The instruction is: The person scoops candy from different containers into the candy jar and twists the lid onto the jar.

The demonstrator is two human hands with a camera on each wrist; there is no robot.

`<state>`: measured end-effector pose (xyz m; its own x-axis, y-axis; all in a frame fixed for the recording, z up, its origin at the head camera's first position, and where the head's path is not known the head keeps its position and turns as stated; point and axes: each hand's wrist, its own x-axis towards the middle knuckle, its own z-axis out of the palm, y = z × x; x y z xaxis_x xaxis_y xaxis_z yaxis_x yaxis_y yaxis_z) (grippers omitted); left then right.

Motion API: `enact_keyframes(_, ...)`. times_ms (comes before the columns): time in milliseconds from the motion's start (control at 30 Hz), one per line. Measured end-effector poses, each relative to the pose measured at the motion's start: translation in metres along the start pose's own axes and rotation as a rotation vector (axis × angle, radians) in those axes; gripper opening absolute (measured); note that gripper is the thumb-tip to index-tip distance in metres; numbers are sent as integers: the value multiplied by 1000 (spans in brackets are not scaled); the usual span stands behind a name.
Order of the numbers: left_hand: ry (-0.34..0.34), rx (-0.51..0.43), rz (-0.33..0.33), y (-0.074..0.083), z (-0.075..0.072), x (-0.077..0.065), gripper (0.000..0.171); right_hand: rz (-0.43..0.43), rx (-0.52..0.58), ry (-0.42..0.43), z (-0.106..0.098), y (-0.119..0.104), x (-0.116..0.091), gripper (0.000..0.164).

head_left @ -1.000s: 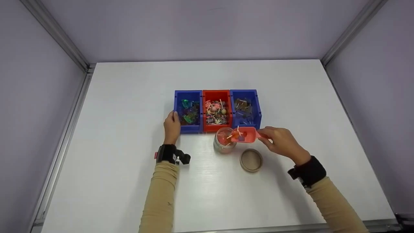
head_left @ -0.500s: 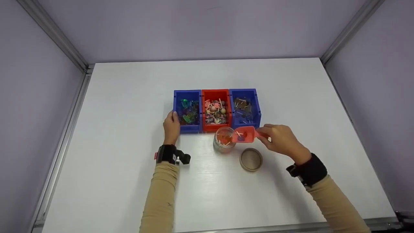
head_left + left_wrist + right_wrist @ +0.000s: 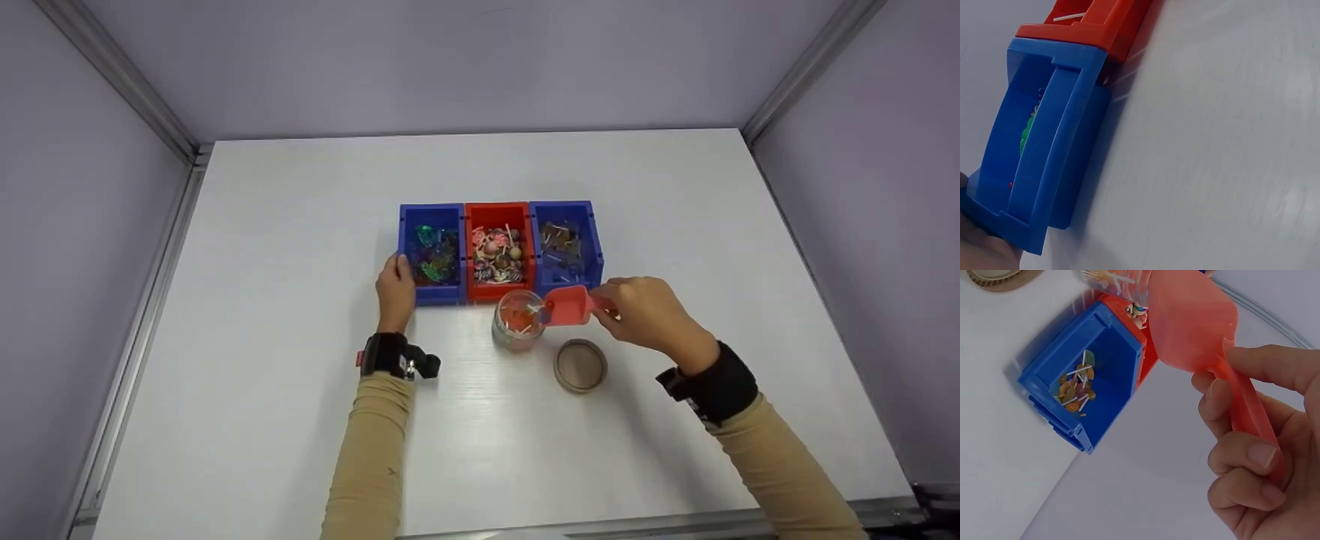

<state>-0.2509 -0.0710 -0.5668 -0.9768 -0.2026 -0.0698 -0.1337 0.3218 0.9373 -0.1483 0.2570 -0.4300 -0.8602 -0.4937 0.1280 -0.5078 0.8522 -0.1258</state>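
My right hand (image 3: pixel 649 316) grips the handle of a pink scoop (image 3: pixel 568 306), fingers curled round it in the right wrist view. The scoop tilts down to the left, its lip at the rim of a glass jar (image 3: pixel 504 339). Lollipops (image 3: pixel 520 321) with white sticks lie inside the jar, and a few candies sit at the scoop's lip. On the left, my left hand (image 3: pixel 396 292) holds the side wall of a blue bin (image 3: pixel 431 214), thumb over the rim. That bin holds green and dark see-through candies (image 3: pixel 436 266).
A red bin (image 3: pixel 498 211) of mixed lollipops stands in the middle of the row, with a second blue bin (image 3: pixel 562 211) of lollipops at its right. A round lid (image 3: pixel 580 366) lies on the white table just right of the jar. Walls enclose the table's back and sides.
The scoop has tipped further toward the jar, and the candies in it have slid to its lip. More candy shows in the jar. The left hand stays on the blue bin.
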Motion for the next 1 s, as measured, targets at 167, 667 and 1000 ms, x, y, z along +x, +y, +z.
enact_keyframes(167,-11,-19,-19,2,0,-1,38,-2,-10,13,-3,-2,2,7)
enact_keyframes(667,-6,-27,-23,0,-2,-1,39,55,66,-50,2,1,-7,17)
enact_keyframes(1000,-12,-24,-24,0,-1,-2,39,55,92,-34,-4,5,-7,14)
